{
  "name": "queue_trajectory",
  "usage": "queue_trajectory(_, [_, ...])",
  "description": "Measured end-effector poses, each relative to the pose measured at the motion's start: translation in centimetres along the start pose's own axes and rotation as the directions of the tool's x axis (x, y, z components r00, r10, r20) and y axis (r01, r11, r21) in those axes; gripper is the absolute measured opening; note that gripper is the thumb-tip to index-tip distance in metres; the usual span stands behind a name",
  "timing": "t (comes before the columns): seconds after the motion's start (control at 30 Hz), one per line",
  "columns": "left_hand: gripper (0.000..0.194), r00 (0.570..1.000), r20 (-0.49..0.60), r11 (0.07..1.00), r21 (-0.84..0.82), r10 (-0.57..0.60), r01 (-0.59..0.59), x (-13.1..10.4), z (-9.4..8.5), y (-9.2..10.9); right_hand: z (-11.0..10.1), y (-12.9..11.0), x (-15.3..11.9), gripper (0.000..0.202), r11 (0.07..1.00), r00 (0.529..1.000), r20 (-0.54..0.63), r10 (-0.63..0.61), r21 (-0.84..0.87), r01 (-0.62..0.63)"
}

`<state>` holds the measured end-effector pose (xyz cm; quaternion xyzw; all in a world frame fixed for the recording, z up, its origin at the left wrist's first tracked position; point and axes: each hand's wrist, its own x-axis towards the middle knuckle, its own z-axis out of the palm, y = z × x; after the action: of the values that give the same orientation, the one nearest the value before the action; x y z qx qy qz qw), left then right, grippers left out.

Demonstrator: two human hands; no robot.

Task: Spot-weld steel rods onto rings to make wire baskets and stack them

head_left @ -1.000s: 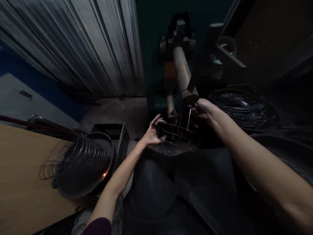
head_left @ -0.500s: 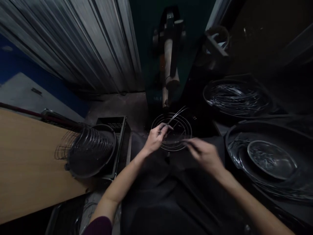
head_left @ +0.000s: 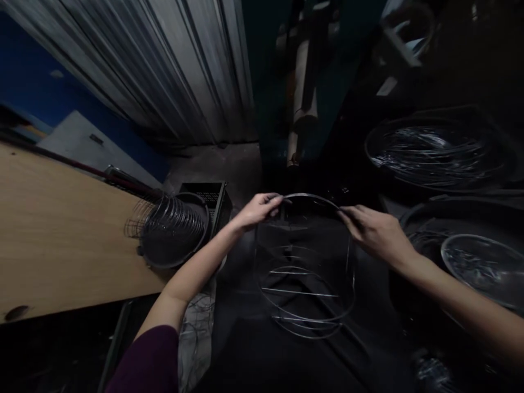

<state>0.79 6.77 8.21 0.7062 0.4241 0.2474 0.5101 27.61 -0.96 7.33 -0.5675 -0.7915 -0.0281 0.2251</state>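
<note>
corrugated metal wall, behind; wooden board, left; blue panel, upper left; dark crate, near wall

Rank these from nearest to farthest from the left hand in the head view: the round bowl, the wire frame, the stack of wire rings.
1. Wire frame: upper edge held in the left hand.
2. Stack of wire rings: off to the left.
3. Round bowl: far right, beyond the right hand.
</note>
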Motion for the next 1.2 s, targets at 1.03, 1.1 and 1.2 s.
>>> queue_trajectory(1.03, [0.036, 0.988, 0.027, 0.721, 0.680, 0.154, -0.131, 9.5, -3.4, 1.4, 1.4, 1.1, 13.0, 0.047, 0.926, 0.891, 0.447, 0.085, -0.364, 0.095])
queue_trajectory(1.1, [0.036, 0.988, 0.026, 0.713, 0.690, 0.154, -0.129, 9.9, -3.6, 1.4, 1.6, 1.4, 13.3, 0.047, 0.929, 0.898, 0.433, 0.081, -0.360, 0.089])
queue_trajectory(1.2, [0.037, 0.989, 0.034, 0.707, 0.696, 0.145, -0.128, 10.1, -3.7, 1.5, 1.8, 1.6, 13.6, 0.045, 0.939, 0.909, 0.410, 0.075, -0.337, 0.074])
